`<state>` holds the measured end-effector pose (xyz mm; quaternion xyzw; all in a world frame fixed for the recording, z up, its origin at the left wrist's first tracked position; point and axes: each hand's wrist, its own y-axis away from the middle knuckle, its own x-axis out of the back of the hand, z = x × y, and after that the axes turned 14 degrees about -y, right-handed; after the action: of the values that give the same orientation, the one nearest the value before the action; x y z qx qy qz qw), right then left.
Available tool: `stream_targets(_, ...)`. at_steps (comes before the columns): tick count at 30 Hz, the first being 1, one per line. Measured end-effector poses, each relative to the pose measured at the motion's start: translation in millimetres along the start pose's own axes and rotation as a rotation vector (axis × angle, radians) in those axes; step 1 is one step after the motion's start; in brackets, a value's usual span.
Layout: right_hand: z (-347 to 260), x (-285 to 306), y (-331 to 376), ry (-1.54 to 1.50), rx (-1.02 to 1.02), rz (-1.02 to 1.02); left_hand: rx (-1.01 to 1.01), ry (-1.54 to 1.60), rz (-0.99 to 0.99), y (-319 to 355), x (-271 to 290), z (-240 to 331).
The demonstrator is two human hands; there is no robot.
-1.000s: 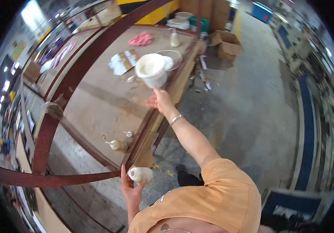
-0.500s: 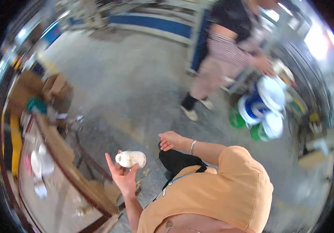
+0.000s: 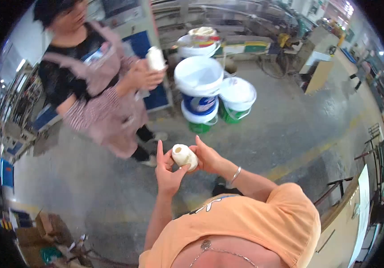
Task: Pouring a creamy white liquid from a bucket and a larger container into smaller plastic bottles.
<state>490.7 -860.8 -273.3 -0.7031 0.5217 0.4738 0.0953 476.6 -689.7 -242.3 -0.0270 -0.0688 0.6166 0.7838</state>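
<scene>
A small cream-white spool of thread (image 3: 184,156) sits between both my hands, in front of my orange shirt. My left hand (image 3: 167,172) cups it from below and the left, fingers raised. My right hand (image 3: 206,157) closes on its right side; a bangle circles that wrist. Across from me stands another person in a dark top and pinkish apron (image 3: 100,96), holding a similar white spool (image 3: 155,58) in both hands.
Stacked white buckets with blue and green bases (image 3: 205,89) stand on the grey concrete floor behind the spool. Workbenches and machinery (image 3: 245,42) line the back. A cardboard box (image 3: 35,232) and clutter lie at lower left. A railing (image 3: 339,201) runs at right.
My view has swung from the workbench round to the other person and the buckets. My right hand, free and stretched out before, has come onto the spool that my left hand carried.
</scene>
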Motion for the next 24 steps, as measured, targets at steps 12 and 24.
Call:
stream_targets(12, -185.4, 117.4, -17.9, -0.208, 0.351, 0.327, -0.006, 0.084, -0.223, -221.2, -169.0, -31.0)
stream_targets(24, -316.0, 197.3, -137.4, 0.003, 0.342, 0.591, -0.074, 0.002, -0.419, -403.7, -156.4, -37.6)
